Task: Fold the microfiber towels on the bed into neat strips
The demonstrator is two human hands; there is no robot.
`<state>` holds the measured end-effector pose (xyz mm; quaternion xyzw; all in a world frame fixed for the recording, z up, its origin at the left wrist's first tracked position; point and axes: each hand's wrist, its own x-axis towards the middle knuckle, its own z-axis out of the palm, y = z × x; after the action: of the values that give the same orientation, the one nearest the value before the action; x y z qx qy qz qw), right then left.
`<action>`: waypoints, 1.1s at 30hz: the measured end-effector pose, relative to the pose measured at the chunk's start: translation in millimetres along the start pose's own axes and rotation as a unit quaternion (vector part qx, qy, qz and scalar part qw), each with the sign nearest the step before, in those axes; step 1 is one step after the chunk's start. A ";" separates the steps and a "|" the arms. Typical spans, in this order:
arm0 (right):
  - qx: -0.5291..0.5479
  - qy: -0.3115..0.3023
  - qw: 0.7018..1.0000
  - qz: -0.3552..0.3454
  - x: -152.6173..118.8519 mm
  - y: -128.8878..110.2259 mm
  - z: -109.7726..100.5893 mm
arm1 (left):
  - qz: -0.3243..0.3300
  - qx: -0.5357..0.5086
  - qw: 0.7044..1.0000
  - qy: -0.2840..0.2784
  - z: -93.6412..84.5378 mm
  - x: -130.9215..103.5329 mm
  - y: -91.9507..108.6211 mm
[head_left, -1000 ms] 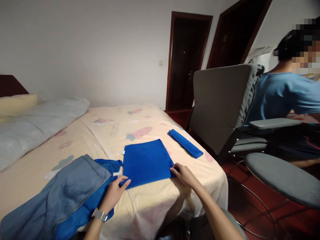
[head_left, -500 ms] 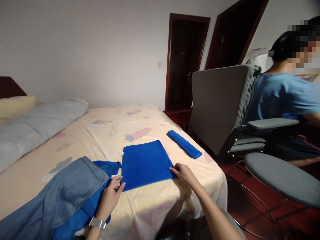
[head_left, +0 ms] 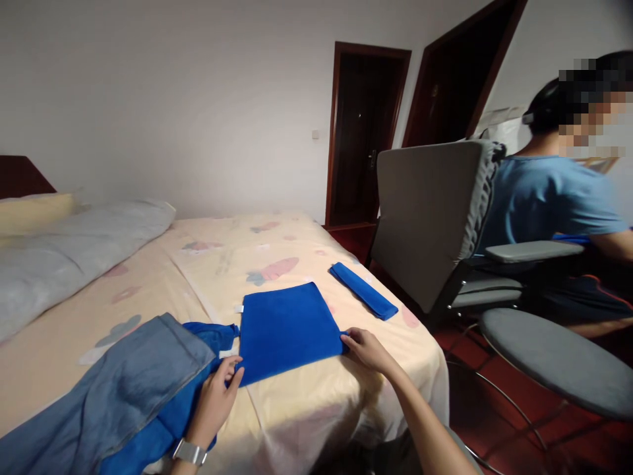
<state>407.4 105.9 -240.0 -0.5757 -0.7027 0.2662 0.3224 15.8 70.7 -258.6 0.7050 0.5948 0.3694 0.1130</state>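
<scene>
A flat blue cloth (head_left: 289, 333), folded into a near-square with a small white tag at its left side, lies on the bed. My left hand (head_left: 217, 392), with a silver-banded watch on the wrist, has its thumb and fingers closed at the cloth's near left corner. At the right edge, my right hand (head_left: 368, 349) pinches a bit of the same cloth between thumb and forefinger. Beyond it rests a narrow folded blue strip of cloth (head_left: 363, 290). Beside my left forearm is a heaped grey-blue cloth (head_left: 148, 369), with brighter blue fabric (head_left: 163, 422) under it.
The bed (head_left: 217, 264) has a pale patterned sheet and drops off at the near and right edges. A grey pillow (head_left: 84, 231) lies at the left. To the right stand a grey chair (head_left: 425, 218), with a person in a blue shirt seated, and a round stool (head_left: 554, 356).
The view has tilted and shifted slightly. Both hands keep to the cloth's near left corner and right edge; a small piece at the right edge now sticks out between my right fingers.
</scene>
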 end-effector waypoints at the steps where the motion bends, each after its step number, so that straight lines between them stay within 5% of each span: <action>1: -0.031 0.002 1.000 0.003 1.0 -0.8 1.0 | 0.004 0.009 1.000 0.001 -0.2 -0.4 -0.2; 11: -0.175 0.040 0.983 0.043 2.7 -4.5 13.7 | 0.048 0.112 0.992 0.020 13.3 -5.8 0.5; 20: -0.314 0.101 0.944 0.026 -4.1 -9.6 19.2 | 0.107 0.231 0.966 0.031 4.3 -10.7 13.7; 25: -0.317 0.187 0.926 -0.082 -13.1 -32.4 48.1 | 0.247 0.264 0.931 0.056 7.4 -14.9 25.7; 29: -0.245 0.119 0.931 -0.242 -26.7 -57.6 100.8 | 0.336 0.269 0.903 -0.011 25.7 -18.1 44.8; 33: -0.252 0.041 0.917 -0.307 -32.6 -69.1 127.9 | 0.331 0.265 0.904 -0.055 44.5 -18.3 44.7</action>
<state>270.4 60.2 -276.5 -0.4041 -0.8749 -0.0562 0.2611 78.4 54.4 -270.1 0.8845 0.3962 0.1745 -0.1740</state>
